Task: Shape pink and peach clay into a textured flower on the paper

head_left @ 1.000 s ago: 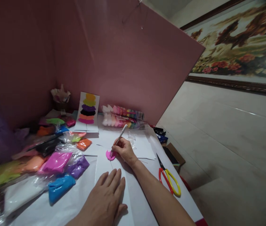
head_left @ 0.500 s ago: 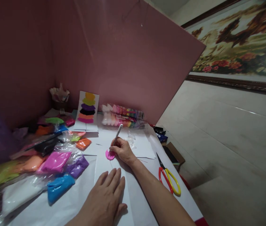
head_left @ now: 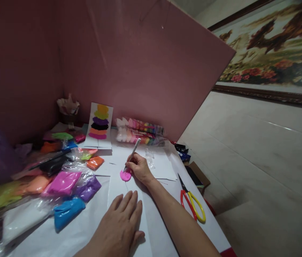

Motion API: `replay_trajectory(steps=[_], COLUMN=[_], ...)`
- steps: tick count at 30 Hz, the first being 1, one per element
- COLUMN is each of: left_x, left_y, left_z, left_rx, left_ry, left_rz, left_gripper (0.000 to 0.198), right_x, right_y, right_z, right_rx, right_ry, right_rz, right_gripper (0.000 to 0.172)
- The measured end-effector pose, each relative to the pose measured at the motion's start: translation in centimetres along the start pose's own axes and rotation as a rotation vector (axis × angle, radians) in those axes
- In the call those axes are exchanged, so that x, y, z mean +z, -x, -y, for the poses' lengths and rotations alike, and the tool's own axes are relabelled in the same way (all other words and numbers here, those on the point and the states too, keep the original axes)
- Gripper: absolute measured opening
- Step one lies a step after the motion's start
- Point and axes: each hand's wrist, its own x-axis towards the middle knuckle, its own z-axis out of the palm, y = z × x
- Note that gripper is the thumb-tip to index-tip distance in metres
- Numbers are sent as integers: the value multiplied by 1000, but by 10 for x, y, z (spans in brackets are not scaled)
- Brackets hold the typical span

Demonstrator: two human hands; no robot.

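Observation:
My right hand (head_left: 140, 167) pinches a slim grey pen-like tool (head_left: 134, 152), held at a slant. Its lower tip meets the upper edge of a flat pink clay piece (head_left: 125, 175), which carries several comb-like grooves. The clay sticks to a white paper sheet (head_left: 116, 185), above a thin drawn line. My left hand (head_left: 122, 219) lies flat on the same sheet, fingers stretched, below the clay. To the right of my right forearm lie scissors (head_left: 192, 205) with one red and one yellow handle.
Bags of coloured clay, among them pink (head_left: 64, 182), blue (head_left: 68, 213) and purple (head_left: 89, 189), crowd the left side. A card with stacked colour bands (head_left: 100, 123) leans at the back, beside packed clay bags (head_left: 140, 132). A cardboard box (head_left: 200, 175) stands beyond the right edge.
The tool's tip has shifted slightly up on the pink clay, and my right hand has moved a little with it. More grooves show now. My left hand stays in place.

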Motion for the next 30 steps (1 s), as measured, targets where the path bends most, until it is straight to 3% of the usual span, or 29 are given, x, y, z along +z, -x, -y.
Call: replay_trajectory(steps=[19, 30], left_x=[-1, -4], left_y=[0, -1], left_z=[-1, -2], left_rx=[5, -4], left_ry=[-23, -21], left_rz=[16, 37], left_gripper=[58, 58], right_x=[3, -2], right_y=[-3, -9], right_z=[-6, -8], right_rx=[-26, -57], right_ry=[-71, -217], right_rz=[-77, -271], right_gripper=[9, 22])
